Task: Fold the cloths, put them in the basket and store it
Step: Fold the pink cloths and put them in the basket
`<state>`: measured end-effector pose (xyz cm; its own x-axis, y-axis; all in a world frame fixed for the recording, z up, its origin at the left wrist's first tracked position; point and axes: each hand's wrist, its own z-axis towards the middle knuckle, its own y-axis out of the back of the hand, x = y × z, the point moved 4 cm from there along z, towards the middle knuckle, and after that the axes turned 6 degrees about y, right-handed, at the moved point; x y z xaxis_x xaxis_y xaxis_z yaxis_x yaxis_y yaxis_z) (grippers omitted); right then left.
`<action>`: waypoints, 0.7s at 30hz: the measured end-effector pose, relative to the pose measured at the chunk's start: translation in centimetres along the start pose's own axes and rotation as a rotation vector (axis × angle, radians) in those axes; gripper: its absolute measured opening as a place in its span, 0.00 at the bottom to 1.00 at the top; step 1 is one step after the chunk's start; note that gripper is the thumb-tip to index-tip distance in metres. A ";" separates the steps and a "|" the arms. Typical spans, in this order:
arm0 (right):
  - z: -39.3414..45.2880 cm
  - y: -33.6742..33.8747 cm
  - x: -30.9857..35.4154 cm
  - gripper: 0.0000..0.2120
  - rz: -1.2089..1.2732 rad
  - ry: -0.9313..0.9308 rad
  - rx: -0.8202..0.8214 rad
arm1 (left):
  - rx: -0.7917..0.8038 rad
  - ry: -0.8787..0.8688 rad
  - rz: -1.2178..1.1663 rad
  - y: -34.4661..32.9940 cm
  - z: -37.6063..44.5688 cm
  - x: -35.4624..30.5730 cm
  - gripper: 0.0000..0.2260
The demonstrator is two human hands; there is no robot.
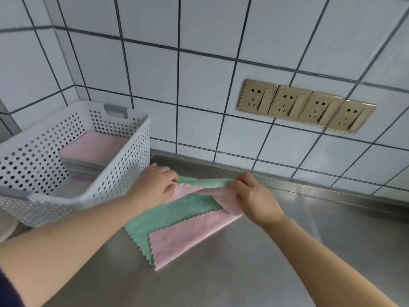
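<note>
A pink and green cloth (177, 231) with scalloped edges lies on the steel counter, its far edge lifted and folded toward me. My left hand (155, 185) pinches the far left corner of the cloth. My right hand (254, 198) pinches the far right corner. A white perforated basket (124, 171) stands at the left against the wall, touching distance from my left hand. Inside it lies a stack of folded cloths (88, 156), pink on top.
The steel counter (287, 251) stretches to the right and toward me. A tiled wall rises behind it with a row of gold sockets (305, 106). A white rounded object (6, 229) shows at the left edge.
</note>
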<state>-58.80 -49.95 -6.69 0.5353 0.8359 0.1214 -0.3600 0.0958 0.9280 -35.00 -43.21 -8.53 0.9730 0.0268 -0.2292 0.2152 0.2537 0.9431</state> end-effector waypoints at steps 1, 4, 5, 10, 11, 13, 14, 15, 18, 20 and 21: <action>0.7 1.1 -0.6 0.09 0.013 0.000 -0.060 | -0.015 0.038 -0.062 0.8 0.9 0.0 0.06; 2.7 5.1 -2.3 0.06 0.044 -0.065 -0.203 | -0.083 0.117 -0.203 4.4 4.7 0.1 0.08; 3.4 6.2 -3.0 0.09 0.053 -0.103 -0.240 | -0.104 0.126 -0.230 5.6 6.0 0.2 0.08; 7.4 11.3 -6.2 0.07 0.222 -0.268 -0.374 | -0.216 0.209 -0.451 9.7 10.1 0.5 0.09; 8.3 11.9 -6.5 0.06 0.222 -0.287 -0.407 | -0.256 0.214 -0.513 10.3 10.5 0.6 0.09; 9.1 12.9 -6.8 0.04 0.221 -0.317 -0.461 | -0.349 0.227 -0.629 11.2 11.0 0.7 0.06; 9.2 13.0 -6.8 0.03 0.237 -0.331 -0.494 | -0.396 0.236 -0.684 11.3 10.9 0.7 0.04; 9.0 12.9 -7.2 0.03 0.273 -0.345 -0.538 | -0.431 0.246 -0.748 11.4 10.8 0.8 0.04; 7.7 12.1 -8.3 0.12 0.595 -0.391 -0.716 | -0.525 0.263 -0.952 11.1 9.9 1.0 0.07; 6.7 11.7 -8.3 0.18 0.781 -0.394 -0.783 | -0.576 0.230 -1.118 11.0 8.9 0.9 0.06; 5.9 11.4 -8.1 0.18 0.838 -0.371 -0.788 | -0.595 0.207 -1.194 10.7 8.1 0.7 0.06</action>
<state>-62.70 -58.79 5.00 0.0534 0.6026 0.7963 -0.9982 0.0097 0.0596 -31.28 -48.30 3.39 0.1769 -0.3715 -0.9114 0.7946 0.6003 -0.0905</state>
